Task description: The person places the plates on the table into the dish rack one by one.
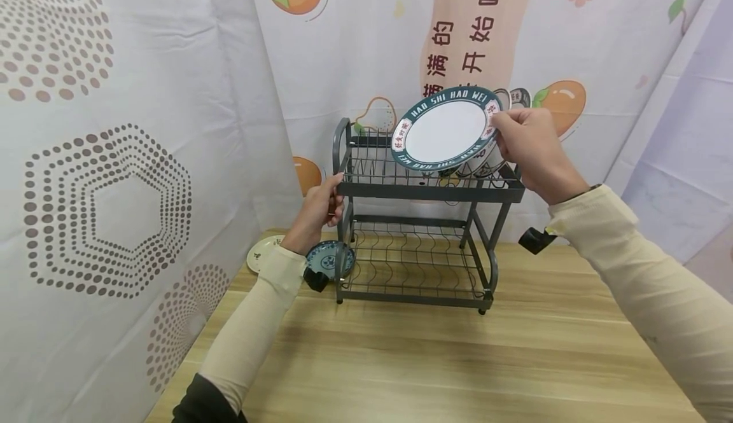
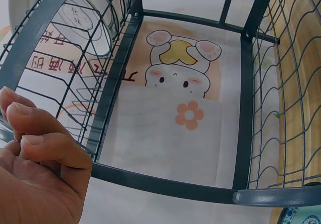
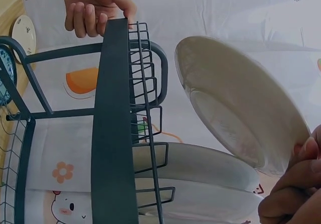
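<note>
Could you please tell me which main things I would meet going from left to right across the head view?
Cream plate → left hand → held white plate → right hand.

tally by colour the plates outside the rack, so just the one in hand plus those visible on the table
White plate with teal rim: 1
Cream plate: 1
Blue-patterned plate: 1
Total: 3
</note>
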A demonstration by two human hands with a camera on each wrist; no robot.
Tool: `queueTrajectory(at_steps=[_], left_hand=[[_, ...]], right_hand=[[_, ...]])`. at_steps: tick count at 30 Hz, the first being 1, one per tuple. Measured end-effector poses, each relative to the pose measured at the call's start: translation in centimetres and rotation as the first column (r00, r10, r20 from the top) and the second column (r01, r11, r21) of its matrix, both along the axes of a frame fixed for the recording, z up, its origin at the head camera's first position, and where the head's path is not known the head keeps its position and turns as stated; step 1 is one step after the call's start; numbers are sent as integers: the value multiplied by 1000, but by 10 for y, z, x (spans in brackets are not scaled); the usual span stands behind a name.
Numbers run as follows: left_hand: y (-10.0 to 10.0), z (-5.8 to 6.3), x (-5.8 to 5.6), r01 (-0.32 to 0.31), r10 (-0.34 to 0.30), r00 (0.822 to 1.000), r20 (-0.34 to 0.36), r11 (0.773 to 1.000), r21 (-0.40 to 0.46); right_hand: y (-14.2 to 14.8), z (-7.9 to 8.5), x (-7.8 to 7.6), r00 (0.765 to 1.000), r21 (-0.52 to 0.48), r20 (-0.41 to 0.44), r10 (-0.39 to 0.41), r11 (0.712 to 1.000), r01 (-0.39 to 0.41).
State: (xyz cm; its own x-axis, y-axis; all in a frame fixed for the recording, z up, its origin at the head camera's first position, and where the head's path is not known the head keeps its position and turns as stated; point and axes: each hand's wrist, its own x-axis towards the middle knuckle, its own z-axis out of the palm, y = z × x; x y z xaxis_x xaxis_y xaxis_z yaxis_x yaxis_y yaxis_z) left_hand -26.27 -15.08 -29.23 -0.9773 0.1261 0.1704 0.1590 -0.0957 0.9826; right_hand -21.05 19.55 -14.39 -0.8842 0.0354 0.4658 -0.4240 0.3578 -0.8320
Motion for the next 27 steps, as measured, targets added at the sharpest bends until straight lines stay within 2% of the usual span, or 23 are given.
queueTrajectory(at_steps=[5,8,13,16,22,27], left_hand=[[0,0,0,-3,3,1000,-2,1000,-1],[0,0,1,-5,5,1000,-1,1000,-6],[0,-1,1,1,-1,1000,-4,1000,-5],[0,-1,1,4,-4,1000,-9,1000,-1],[1,-1,2,6,-6,1000,-20,1000,-2],[1,-1,2,5,-5,1000,-25,1000,-6]], right_hand=[[-4,4,-4,999,34,-13,-36,999,37],[-7,8,-5,995,89,-24,-96,991,97],[-10,13,-8,975,210,-65,-211,953,220],[-13,14,-10,965,246,-84,-247,934,260],[-17,13,-15,949,297,-148,-278,903,311],[-22,13,-21,922,341,-260,-289,865,367]])
